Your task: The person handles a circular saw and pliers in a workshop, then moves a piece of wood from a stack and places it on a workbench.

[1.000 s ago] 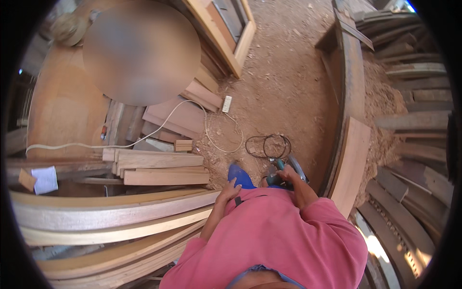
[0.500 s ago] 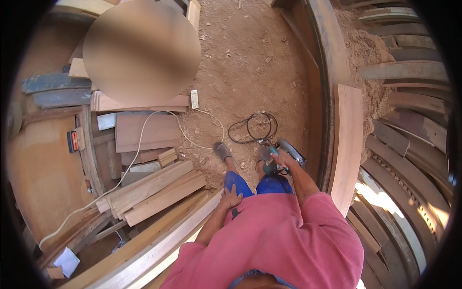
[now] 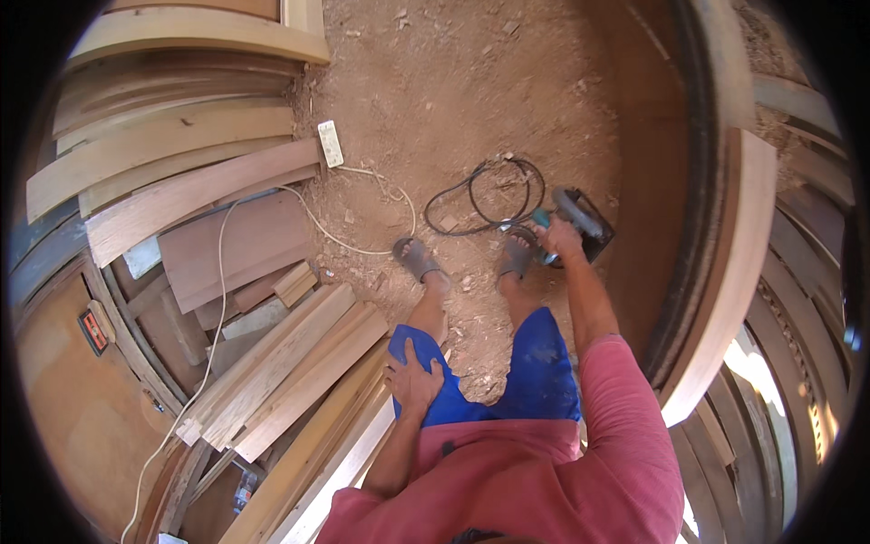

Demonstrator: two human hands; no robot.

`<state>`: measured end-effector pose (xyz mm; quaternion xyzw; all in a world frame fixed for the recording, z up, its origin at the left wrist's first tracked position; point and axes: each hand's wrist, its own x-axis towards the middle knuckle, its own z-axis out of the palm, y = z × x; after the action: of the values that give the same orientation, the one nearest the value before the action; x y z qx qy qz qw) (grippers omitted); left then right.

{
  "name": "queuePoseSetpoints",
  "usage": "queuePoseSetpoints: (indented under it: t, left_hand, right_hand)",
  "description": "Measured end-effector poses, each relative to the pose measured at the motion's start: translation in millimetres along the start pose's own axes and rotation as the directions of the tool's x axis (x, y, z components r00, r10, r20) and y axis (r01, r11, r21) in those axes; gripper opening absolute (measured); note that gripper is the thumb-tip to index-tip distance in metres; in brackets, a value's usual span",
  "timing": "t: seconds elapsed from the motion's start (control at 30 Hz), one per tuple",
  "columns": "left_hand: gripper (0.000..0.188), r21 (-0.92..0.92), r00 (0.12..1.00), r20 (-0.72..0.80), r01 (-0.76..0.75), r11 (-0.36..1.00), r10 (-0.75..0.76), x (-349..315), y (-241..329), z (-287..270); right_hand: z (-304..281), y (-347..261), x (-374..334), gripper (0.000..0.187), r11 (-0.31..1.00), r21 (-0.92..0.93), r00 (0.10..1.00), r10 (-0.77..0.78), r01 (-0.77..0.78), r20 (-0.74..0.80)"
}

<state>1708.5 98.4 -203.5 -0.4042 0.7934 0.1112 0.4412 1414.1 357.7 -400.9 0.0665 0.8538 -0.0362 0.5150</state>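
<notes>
My right hand (image 3: 562, 240) is closed round the handle of a corded circular saw (image 3: 587, 220). The saw has a teal body, a dark rounded guard and a flat plate, and it is low beside my right foot. Part of its body is hidden by my hand. Against the blue shorts (image 3: 435, 394) on my left thigh rests my left hand (image 3: 417, 381), fingers spread and holding nothing. A black power cord (image 3: 471, 195) lies in loops on the ground just left of the saw.
A white power strip (image 3: 330, 143) with a pale cable lies ahead on the dirt floor (image 3: 453, 82). Stacked boards (image 3: 272, 372) and planks (image 3: 181, 145) fill the left. To the right runs a long raised beam (image 3: 734, 263), with curved timber pieces beyond.
My body leans further forward. The saw and my right hand appear farther ahead and to the right. My left hand has shifted slightly down onto the thigh, fingers still spread.
</notes>
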Motion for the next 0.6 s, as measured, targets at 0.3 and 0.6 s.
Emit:
queuePoseSetpoints:
  t: [0.3, 0.6]
  left_hand:
    - [0.076, 0.019, 0.979, -0.192, -0.066, 0.998, 0.069, 16, -23, 23]
    - [0.075, -0.026, 0.977, -0.205, -0.059, 0.998, 0.053, 24, -31, 23]
  right_hand:
    - [48, -46, 111, 0.055, 0.995, -0.096, 0.999, 0.033, -0.037, -0.044]
    - [133, -98, 140, 0.044, 0.926, -0.283, 0.966, -0.257, 0.25, 0.013]
